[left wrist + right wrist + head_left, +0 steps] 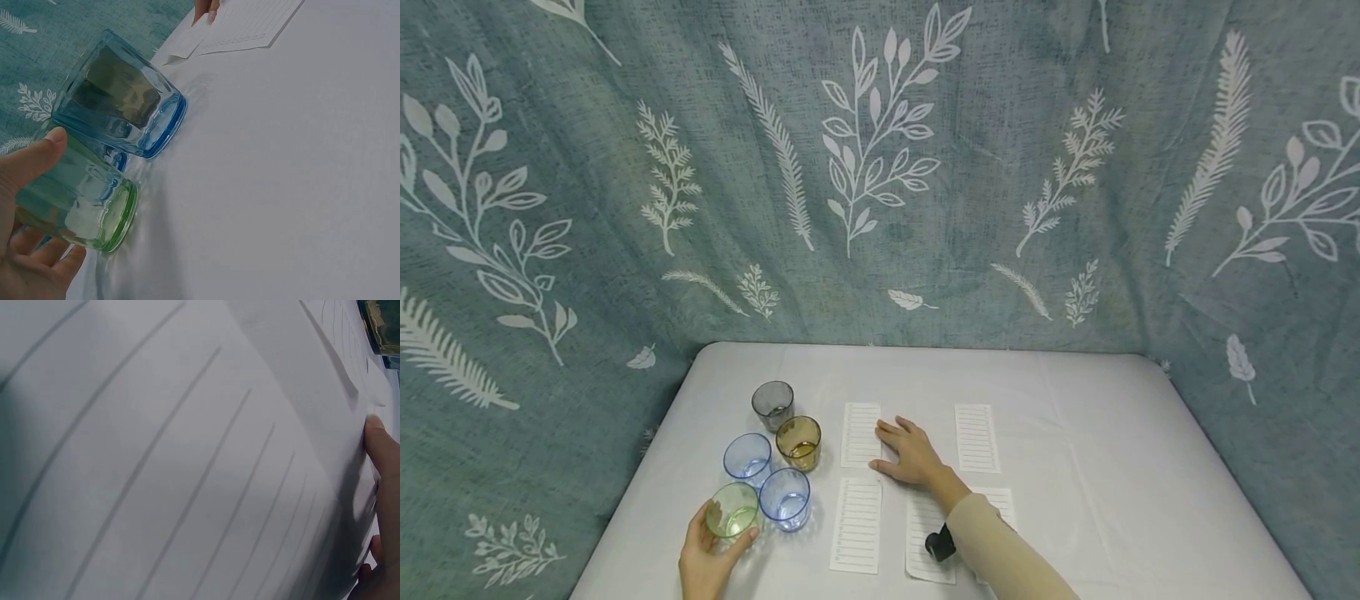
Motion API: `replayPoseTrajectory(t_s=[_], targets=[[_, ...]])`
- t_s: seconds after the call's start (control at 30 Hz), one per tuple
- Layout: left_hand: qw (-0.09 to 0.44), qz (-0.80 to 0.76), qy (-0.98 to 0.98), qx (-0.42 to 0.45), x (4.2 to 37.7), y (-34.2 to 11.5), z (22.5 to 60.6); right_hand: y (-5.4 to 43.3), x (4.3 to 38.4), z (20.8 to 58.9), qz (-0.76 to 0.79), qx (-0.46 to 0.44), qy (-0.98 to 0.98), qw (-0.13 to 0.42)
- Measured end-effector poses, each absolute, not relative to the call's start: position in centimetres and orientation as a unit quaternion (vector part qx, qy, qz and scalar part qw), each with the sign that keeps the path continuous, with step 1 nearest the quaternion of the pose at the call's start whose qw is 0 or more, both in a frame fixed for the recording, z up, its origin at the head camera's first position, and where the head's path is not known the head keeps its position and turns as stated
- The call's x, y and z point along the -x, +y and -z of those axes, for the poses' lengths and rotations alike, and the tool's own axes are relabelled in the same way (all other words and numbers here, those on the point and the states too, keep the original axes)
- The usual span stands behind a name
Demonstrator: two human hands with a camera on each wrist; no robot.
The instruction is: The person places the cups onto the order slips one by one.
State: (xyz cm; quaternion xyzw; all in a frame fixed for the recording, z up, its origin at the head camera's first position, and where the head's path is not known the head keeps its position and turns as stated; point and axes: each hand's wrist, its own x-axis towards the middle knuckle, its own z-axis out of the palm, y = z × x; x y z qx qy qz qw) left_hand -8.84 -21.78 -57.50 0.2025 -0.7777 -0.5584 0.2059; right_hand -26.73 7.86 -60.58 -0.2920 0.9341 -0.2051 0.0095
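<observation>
In the head view my left hand (706, 557) holds a green drinking glass (733, 512), thumb on the near side and fingers round the far side. The left wrist view shows the green glass (94, 206) upright, its base at the tabletop. A blue glass (786, 500) stands close beside it, and another blue glass (747, 458) is behind. My right hand (912, 454) lies palm down with fingers spread, the fingertips at the right edge of a lined paper sheet (859, 433). Whether paper lies under the palm is hidden.
An amber glass (799, 443) and a grey glass (772, 405) stand farther back on the white table (1097, 467). More lined sheets lie around the right arm: one front left (856, 527), one back right (976, 439), one partly under a black wrist device (940, 543).
</observation>
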Motion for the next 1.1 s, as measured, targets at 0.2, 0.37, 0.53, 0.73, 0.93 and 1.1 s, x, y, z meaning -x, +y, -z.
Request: replayPoseTrajectory(t_s=[0.2, 0.37, 0.53, 0.73, 0.93, 1.1], targets=[[0.203, 0.557, -0.780, -0.203, 8.79, -21.79, 57.47, 7.82, 26.61, 60.56, 0.208, 0.285, 0.936, 0.016], [0.205, 0.552, -0.782, -0.202, 8.80, -21.78, 57.48, 7.83, 26.46, 60.23, 0.221, 0.285, 0.932, 0.025], [0.197, 0.556, -0.781, -0.205, 8.80, -21.83, 57.39, 7.91, 26.38, 59.98, 0.226, 0.288, 0.930, 0.031], [0.189, 0.562, -0.779, -0.205, 8.82, -21.88, 57.24, 7.88, 26.50, 60.05, 0.232, 0.289, 0.929, 0.023], [0.195, 0.564, -0.776, -0.203, 8.80, -21.87, 57.42, 7.84, 26.59, 60.33, 0.234, 0.286, 0.929, 0.014], [0.199, 0.565, -0.775, -0.202, 8.80, -21.92, 57.59, 7.81, 26.65, 60.48, 0.236, 0.280, 0.930, 0.021]])
